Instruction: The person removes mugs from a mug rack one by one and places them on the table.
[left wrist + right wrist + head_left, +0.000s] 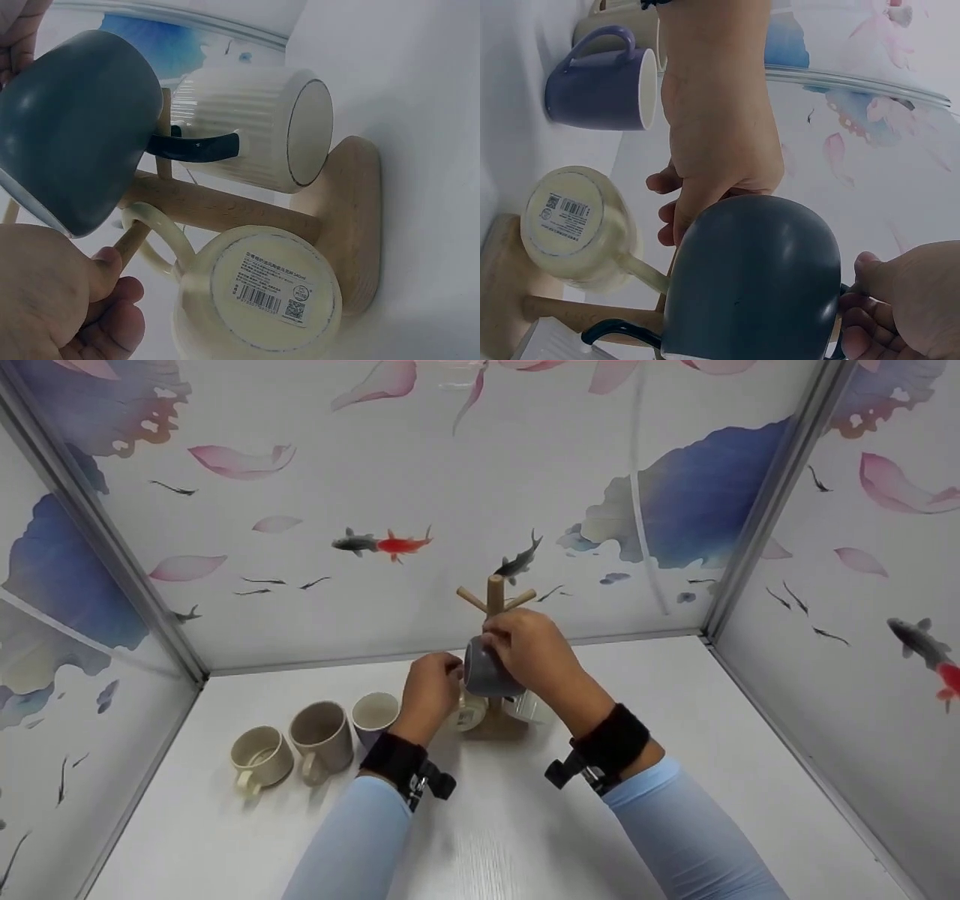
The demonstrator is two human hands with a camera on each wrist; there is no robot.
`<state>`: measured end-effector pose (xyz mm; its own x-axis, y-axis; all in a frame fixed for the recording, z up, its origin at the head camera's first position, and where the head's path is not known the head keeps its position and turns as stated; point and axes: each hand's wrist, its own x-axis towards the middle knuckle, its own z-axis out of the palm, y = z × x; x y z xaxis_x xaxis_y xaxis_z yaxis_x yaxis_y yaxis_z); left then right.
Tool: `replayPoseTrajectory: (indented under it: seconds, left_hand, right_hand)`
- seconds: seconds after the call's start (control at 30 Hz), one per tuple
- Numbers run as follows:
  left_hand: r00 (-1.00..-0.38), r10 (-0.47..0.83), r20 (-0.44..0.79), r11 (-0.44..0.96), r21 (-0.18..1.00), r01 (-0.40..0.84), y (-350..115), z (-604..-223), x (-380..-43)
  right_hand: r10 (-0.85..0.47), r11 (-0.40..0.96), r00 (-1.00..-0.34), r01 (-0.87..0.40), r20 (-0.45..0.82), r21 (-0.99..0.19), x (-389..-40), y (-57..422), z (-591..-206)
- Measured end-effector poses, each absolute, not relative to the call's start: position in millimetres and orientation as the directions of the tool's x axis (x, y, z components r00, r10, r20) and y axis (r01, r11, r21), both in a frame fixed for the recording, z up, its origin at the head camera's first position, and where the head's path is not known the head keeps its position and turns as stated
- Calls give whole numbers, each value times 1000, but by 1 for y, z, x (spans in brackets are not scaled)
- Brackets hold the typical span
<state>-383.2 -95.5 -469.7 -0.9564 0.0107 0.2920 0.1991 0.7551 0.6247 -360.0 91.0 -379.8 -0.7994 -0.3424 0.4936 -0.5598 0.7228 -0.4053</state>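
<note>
My right hand (540, 649) pinches the handle of a dark blue-grey mug (491, 673), as the right wrist view shows at the handle. The mug is tilted on its side, close to the wooden mug tree (495, 596). With thumb and fingers, my left hand (60, 300) grips the end of a lower peg (133, 241). From that peg hangs a cream mug (259, 292) by its handle, its labelled base facing out. A white ribbed mug (259, 127) with a dark handle hangs on the tree's other side, lying behind the blue-grey mug in the left wrist view.
Left of the tree, a cream mug (262, 754), a taupe mug (322, 735) and a purple mug (600, 90) with a white inside stand in a row on the white table (480, 840). Printed panels (450, 495) enclose the table at the back and sides.
</note>
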Motion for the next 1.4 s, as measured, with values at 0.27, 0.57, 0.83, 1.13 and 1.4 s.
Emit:
replayPoseTrajectory:
  seconds: [0.27, 0.57, 0.83, 1.13, 1.4]
  left_hand:
    - [-954, 7, 299, 712, 669, 214, -97, -474, -384]
    - [-951, -55, 304, 661, 725, 194, -103, -474, -378]
    - [-901, -59, 430, 482, 803, 352, -103, -458, -359]
    - [-909, 6, 418, 377, 840, 389, -102, -462, -331]
    - [-926, -44, 374, 346, 876, 337, -100, -469, -315]
  right_hand:
    - [-340, 695, -791, -576, 508, -431, -364, 93, -385]
    - [-344, 661, -762, -611, 548, -435, -366, 100, -393]
    - [-189, 559, -773, -592, 606, -580, -356, 123, -401]
    - [-1, 493, -790, -534, 613, -687, -339, 154, -420]
    - [19, 446, -825, -498, 565, -743, -329, 152, -443]
